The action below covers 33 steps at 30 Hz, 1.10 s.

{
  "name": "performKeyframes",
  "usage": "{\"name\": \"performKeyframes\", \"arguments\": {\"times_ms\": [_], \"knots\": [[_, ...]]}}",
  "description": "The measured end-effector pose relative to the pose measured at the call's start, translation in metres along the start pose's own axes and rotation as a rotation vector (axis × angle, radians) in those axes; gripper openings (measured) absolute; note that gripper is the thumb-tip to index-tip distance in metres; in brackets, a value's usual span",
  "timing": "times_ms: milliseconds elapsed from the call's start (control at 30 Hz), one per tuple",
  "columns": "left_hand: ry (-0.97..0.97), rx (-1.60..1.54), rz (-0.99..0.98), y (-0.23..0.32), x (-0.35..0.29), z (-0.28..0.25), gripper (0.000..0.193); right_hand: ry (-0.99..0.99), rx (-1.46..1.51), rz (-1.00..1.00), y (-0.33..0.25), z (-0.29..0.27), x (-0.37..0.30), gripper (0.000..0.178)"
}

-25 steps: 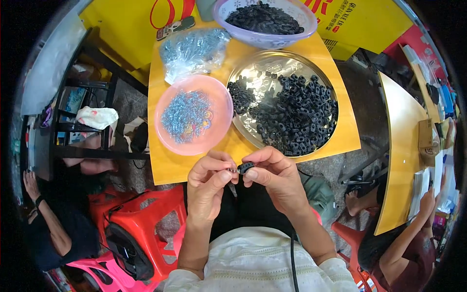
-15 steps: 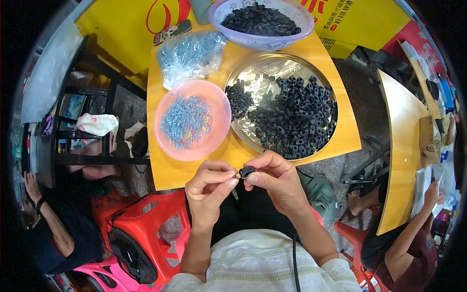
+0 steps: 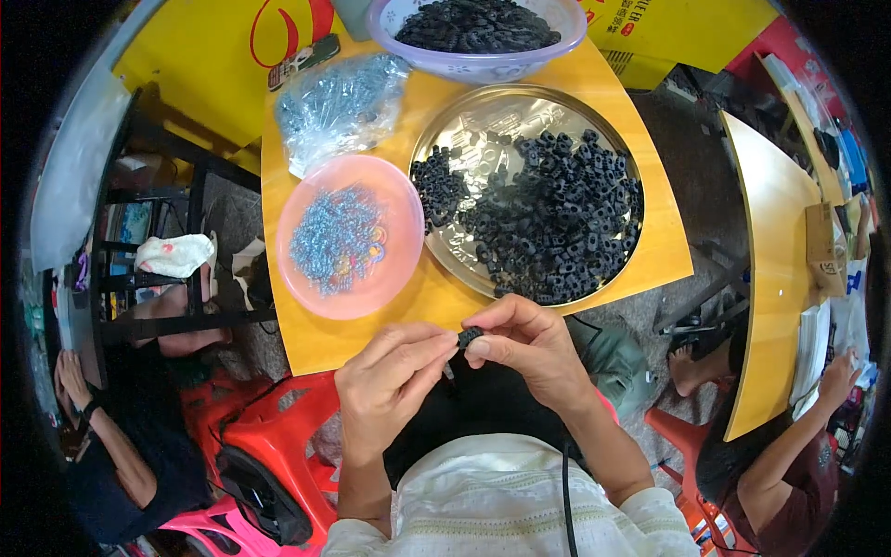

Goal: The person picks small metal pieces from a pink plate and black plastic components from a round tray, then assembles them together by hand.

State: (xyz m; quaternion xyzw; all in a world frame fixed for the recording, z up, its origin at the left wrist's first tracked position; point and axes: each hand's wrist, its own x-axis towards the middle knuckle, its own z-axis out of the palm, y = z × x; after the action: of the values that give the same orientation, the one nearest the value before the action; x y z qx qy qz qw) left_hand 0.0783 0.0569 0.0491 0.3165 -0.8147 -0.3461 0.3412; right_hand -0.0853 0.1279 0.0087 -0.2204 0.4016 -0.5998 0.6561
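Note:
Just past the table's near edge, my right hand [image 3: 531, 348] pinches a small black plastic piece [image 3: 470, 336] between thumb and fingers. My left hand [image 3: 394, 367] is closed at the piece's left end, its fingertips touching or nearly touching it; whatever they grip is too small and covered to make out. Beyond my hands a round gold-coloured metal tray [image 3: 520, 104] bears a large heap of black plastic pieces [image 3: 566, 223] and a smaller pile of tinier black ones [image 3: 438, 187]. Left of it, a pink bowl [image 3: 401, 265] contains many small bluish, shiny bits [image 3: 336, 232].
A pale purple basin [image 3: 483, 70] of black parts stands at the table's [image 3: 664, 241] far side, beside a clear bag [image 3: 343, 97] of bluish bits and a phone-like object [image 3: 304, 61]. Red stools [image 3: 288, 446] are at the left. Other people sit at both sides.
My left hand's fingertips have come up against the black piece, covering the small brownish bit seen between them before. The view has shifted slightly, moving the table's things leftward.

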Motion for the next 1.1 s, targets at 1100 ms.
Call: {"name": "performKeyframes", "arguments": {"times_ms": [1100], "knots": [[-0.079, 0.474, 0.051, -0.073, 0.153, 0.101, 0.019, 0.154, 0.041, -0.003, -0.009, -0.056, -0.015, 0.018]]}}
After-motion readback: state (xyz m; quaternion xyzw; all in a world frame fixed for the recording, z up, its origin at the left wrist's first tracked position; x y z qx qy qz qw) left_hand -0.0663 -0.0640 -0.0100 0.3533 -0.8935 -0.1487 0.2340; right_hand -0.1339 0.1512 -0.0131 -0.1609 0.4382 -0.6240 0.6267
